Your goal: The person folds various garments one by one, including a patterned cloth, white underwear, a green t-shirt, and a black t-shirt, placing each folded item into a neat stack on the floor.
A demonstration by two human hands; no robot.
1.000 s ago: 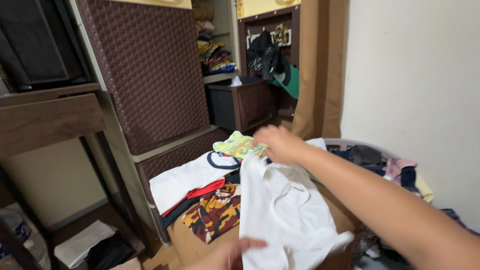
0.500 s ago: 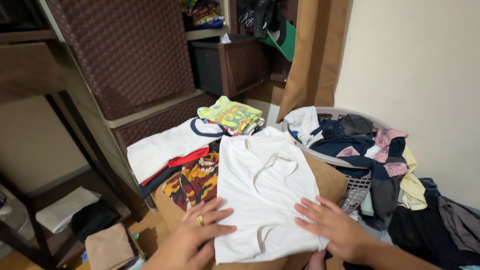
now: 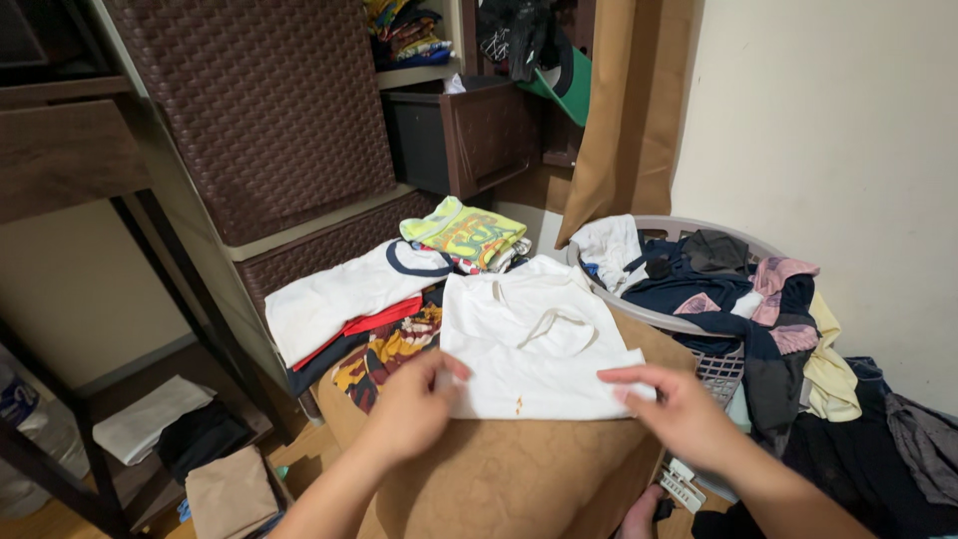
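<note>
white cotton, a folded undershirt (image 3: pixel 534 339), lies on a tan quilted cushion (image 3: pixel 499 474), and everything else here sits around that shirt. the left hand (image 3: pixel 414 404) pinches its near left corner, fingers closed on the fabric edge; the right hand (image 3: pixel 679 409) grips the near right corner the same way. the two hands are well apart, one at each end of the folded hem.

just left of the shirt lies a camouflage-print garment (image 3: pixel 384 354), and beyond that a white t-shirt with a navy collar (image 3: pixel 344 294) on top of a red and dark piece. behind the shirt sits a folded yellow-green printed shirt (image 3: pixel 464 232). right of it, touching its far edge, a grey laundry basket (image 3: pixel 714 369) overflows with dark and pink clothes.

the risks, as i judge them: the fold looks loose, so lifting by the two corners alone could let the lower layer drop open. the shirt's far right edge lies against the basket rim, and a pull may snag it or drag a garment out. the cushion is soft and rounded, so the shirt could slide off its near slope. a small orange mark near the hem could be folded inside unnoticed.
</note>
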